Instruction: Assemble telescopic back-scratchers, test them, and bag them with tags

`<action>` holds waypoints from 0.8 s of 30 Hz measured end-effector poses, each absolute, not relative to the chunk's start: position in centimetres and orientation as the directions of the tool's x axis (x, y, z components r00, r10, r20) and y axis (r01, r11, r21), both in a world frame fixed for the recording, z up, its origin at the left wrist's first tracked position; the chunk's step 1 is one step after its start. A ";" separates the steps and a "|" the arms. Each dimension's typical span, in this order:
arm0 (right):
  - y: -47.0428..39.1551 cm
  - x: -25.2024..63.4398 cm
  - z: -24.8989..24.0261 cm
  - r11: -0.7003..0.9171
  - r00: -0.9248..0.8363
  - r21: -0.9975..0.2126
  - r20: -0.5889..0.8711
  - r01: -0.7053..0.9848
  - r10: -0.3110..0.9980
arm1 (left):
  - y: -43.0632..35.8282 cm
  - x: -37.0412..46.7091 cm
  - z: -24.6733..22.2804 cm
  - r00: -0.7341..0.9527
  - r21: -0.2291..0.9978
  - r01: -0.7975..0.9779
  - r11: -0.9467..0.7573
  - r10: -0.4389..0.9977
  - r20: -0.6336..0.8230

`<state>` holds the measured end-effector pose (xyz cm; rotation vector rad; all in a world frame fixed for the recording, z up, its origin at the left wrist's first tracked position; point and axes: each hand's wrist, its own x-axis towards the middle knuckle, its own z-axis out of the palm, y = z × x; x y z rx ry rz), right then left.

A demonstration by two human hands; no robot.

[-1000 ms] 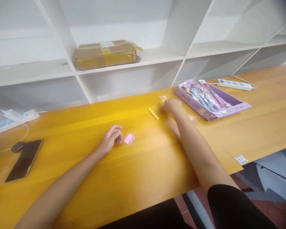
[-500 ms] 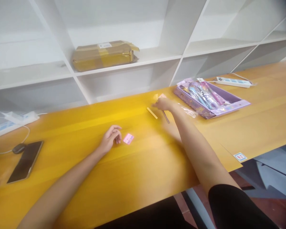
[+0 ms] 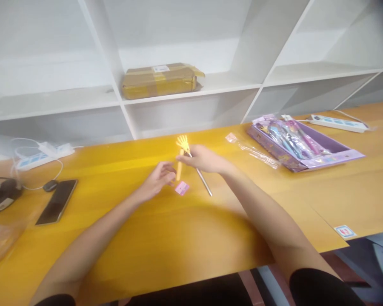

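Observation:
My right hand point(image 3: 206, 158) is closed around a back scratcher with a yellow hand-shaped head point(image 3: 183, 143) and a thin metal rod point(image 3: 204, 182) that slants down toward me. Beside its thumb hangs a short yellow stick point(image 3: 179, 169); whether the thumb pins it or it belongs to the scratcher, I cannot tell. My left hand point(image 3: 159, 178) is just left of that stick, fingers loosely bent and apart, with nothing visible in them. Any contact between its fingertips and the stick is unclear. A small pink card point(image 3: 181, 188) lies on the table below both hands.
An open purple box point(image 3: 333, 161) of wrapped items stands at the right, with a clear plastic wrapper point(image 3: 258, 155) beside it. A phone point(image 3: 56, 203), power strips point(image 3: 46, 158) and cables are on the yellow table. A taped carton point(image 3: 161, 83) sits on the white shelf.
My right hand has come from near the wrapper toward my left hand, bringing the back scratcher. The yellow stick has left its place on the table. The wrapper stays behind. The view has shifted left.

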<state>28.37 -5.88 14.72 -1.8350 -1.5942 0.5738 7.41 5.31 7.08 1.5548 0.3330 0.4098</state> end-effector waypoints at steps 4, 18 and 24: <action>-6.2 23.5 17.2 0.114 0.069 -0.732 0.215 0.671 0.974 | 4.6 5.6 10.7 0.922 0.977 0.016 -0.211 0.382 0.067; -9.6 33.0 20.8 0.453 0.457 -0.891 0.389 -0.035 0.800 | 7.1 0.3 18.3 0.782 0.581 0.242 -0.777 0.511 0.357; -10.3 31.2 21.0 0.502 0.285 -0.864 0.471 -0.042 0.835 | 6.1 -0.3 18.2 0.749 0.564 0.142 -0.813 0.461 0.476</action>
